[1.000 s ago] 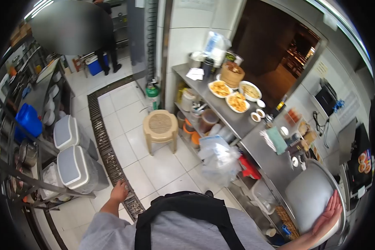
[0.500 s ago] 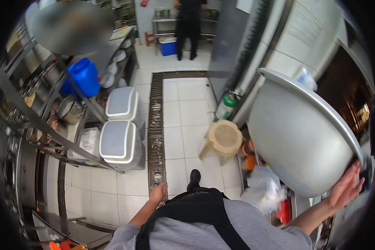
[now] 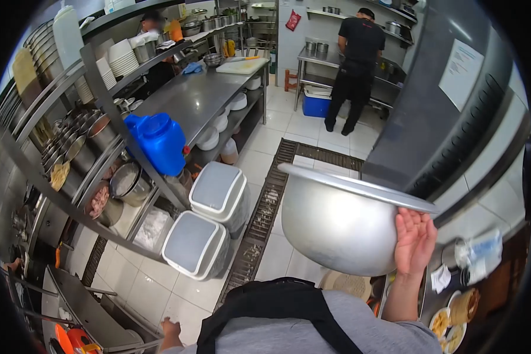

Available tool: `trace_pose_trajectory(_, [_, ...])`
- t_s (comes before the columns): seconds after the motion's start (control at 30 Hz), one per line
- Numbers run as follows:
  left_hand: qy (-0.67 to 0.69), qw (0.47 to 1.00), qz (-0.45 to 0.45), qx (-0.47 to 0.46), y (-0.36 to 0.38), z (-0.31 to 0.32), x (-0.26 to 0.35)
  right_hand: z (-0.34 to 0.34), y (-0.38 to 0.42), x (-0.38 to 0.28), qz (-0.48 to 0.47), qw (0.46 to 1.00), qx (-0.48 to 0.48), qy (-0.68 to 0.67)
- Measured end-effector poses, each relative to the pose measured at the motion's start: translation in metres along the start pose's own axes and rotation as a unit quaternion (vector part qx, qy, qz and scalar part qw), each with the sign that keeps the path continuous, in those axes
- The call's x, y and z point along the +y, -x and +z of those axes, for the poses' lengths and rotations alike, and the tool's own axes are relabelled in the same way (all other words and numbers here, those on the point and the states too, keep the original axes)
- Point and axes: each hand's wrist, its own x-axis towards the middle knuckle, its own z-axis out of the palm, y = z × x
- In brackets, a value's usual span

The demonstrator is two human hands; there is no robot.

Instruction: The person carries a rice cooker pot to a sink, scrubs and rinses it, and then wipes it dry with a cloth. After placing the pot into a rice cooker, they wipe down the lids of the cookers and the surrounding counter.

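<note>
A large silver metal bowl (image 3: 336, 227) is held up at the right of my body, slightly tilted. My right hand (image 3: 415, 239) presses against its right side just below the rim, fingers pointing up. Low at the left, my left hand (image 3: 170, 327) hangs beside my body, touching nothing that I can see; its fingers are small and partly curled. A beige plastic stool (image 3: 347, 284) is partly hidden below the bowl.
Two lidded bins (image 3: 196, 245) stand left beside a floor drain (image 3: 251, 248). A metal rack (image 3: 71, 218) holds pots and a blue jug (image 3: 159, 141). Behind is a steel table (image 3: 189, 88). A person in black (image 3: 358, 65) stands at a far counter. Plates of food (image 3: 454, 318) lie at lower right.
The view has turned toward the right-hand wall's far end, showing more of the steel table. The bowl and my right hand now appear further left, and my left hand lower and further left.
</note>
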Motion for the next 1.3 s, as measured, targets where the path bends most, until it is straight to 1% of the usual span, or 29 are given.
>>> trace_pose_trajectory(0.07, [-0.018,0.999,-0.01,-0.044,0.01,0.014,0.019,-0.016,-0.046,0.028,0.015,1.0,0.008,0.004])
trace_pose_trajectory(0.1, [-0.051,0.996,0.03,-0.062,0.006,0.044,0.017,-0.024,-0.069,0.041,0.028,0.999,0.021,0.009])
trace_pose_trajectory(0.13, [-0.085,0.991,0.072,-0.08,-0.003,0.064,0.03,-0.031,-0.091,0.054,0.028,0.999,0.017,0.011])
trace_pose_trajectory(0.17, [-0.084,0.99,0.074,-0.08,-0.011,0.089,0.073,-0.037,-0.112,0.066,0.03,0.999,0.036,0.011])
trace_pose_trajectory(0.27, [-0.112,0.955,0.22,-0.162,-0.059,0.116,0.225,-0.059,-0.181,0.099,0.021,0.997,0.076,0.022])
trace_pose_trajectory(0.33, [-0.132,0.912,0.322,-0.219,-0.097,0.106,0.344,-0.073,-0.23,0.114,0.027,0.996,0.073,0.034])
trace_pose_trajectory(0.4, [-0.165,0.851,0.409,-0.284,-0.117,0.064,0.453,-0.08,-0.269,0.122,0.014,0.996,0.087,0.031])
trace_pose_trajectory(0.47, [-0.187,0.781,0.494,-0.333,-0.145,0.019,0.584,-0.087,-0.311,0.123,-0.011,0.997,0.052,0.052])
trace_pose_trajectory(0.5, [-0.2,0.744,0.53,-0.354,-0.169,-0.015,0.648,-0.094,-0.328,0.123,-0.025,0.995,0.078,0.05])
trace_pose_trajectory(0.53, [-0.215,0.799,0.51,-0.234,-0.167,-0.031,0.72,-0.102,-0.346,0.122,-0.032,0.994,0.084,0.055])
trace_pose_trajectory(0.57, [-0.198,0.801,0.535,-0.18,-0.191,-0.035,0.776,-0.112,-0.363,0.125,-0.049,0.993,0.087,0.061])
trace_pose_trajectory(0.6, [-0.161,0.801,0.556,-0.155,-0.182,-0.072,0.84,-0.122,-0.38,0.128,-0.065,0.992,0.09,0.068])
trace_pose_trajectory(0.67, [-0.051,0.799,0.579,-0.154,-0.176,-0.113,0.944,-0.141,-0.418,0.139,-0.08,0.989,0.101,0.078])
trace_pose_trajectory(0.73, [0.02,0.785,0.604,-0.136,-0.182,-0.121,1.025,-0.166,-0.461,0.159,-0.091,0.986,0.107,0.087])
trace_pose_trajectory(0.77, [0.053,0.777,0.611,-0.139,-0.188,-0.119,1.057,-0.178,-0.488,0.171,-0.082,0.986,0.111,0.091])
trace_pose_trajectory(0.8, [0.056,0.779,0.608,-0.139,-0.198,-0.108,1.084,-0.193,-0.516,0.18,-0.069,0.986,0.114,0.096])
trace_pose_trajectory(0.87, [0.043,0.808,0.573,-0.133,-0.218,-0.083,1.121,-0.233,-0.576,0.203,-0.036,0.987,0.123,0.094])
trace_pose_trajectory(0.9, [0.009,0.818,0.555,-0.151,-0.225,-0.073,1.13,-0.247,-0.611,0.216,-0.018,0.988,0.118,0.094])
trace_pose_trajectory(0.93, [-0.097,0.828,0.54,-0.118,-0.239,-0.05,1.13,-0.257,-0.644,0.23,-0.002,0.989,0.118,0.094])
trace_pose_trajectory(0.97, [-0.187,0.818,0.518,-0.168,-0.241,-0.045,1.129,-0.265,-0.675,0.242,0.025,0.987,0.12,0.102])
trace_pose_trajectory(1.0, [-0.331,0.798,0.446,-0.233,-0.219,-0.062,1.142,-0.272,-0.706,0.254,0.044,0.988,0.113,0.099])
trace_pose_trajectory(1.03, [-0.336,0.796,0.445,-0.234,-0.232,-0.06,1.168,-0.275,-0.737,0.266,0.058,0.99,0.095,0.091])
trace_pose_trajectory(1.07, [-0.279,0.81,0.446,-0.26,-0.249,-0.048,1.161,-0.277,-0.769,0.278,0.072,0.991,0.076,0.086])
trace_pose_trajectory(1.1, [-0.217,0.821,0.446,-0.283,-0.268,-0.05,1.135,-0.277,-0.802,0.289,0.073,0.99,0.079,0.088])
trace_pose_trajectory(1.13, [-0.154,0.829,0.442,-0.305,-0.294,-0.028,1.15,-0.275,-0.835,0.301,0.086,0.992,0.047,0.073])
trace_pose_trajectory(1.17, [-0.088,0.835,0.435,-0.325,-0.305,-0.02,1.175,-0.274,-0.867,0.312,0.1,0.993,0.014,0.058])
trace_pose_trajectory(1.2, [-0.021,0.837,0.425,-0.344,-0.314,-0.008,1.2,-0.277,-0.899,0.324,0.104,0.993,0.013,0.058])
trace_pose_trajectory(1.27, [0.116,0.832,0.392,-0.375,-0.332,0.016,1.245,-0.285,-0.963,0.352,0.107,0.992,-0.037,0.048])
trace_pose_trajectory(1.3, [0.183,0.824,0.373,-0.384,-0.347,0.025,1.268,-0.29,-0.993,0.368,0.11,0.992,-0.042,0.039])
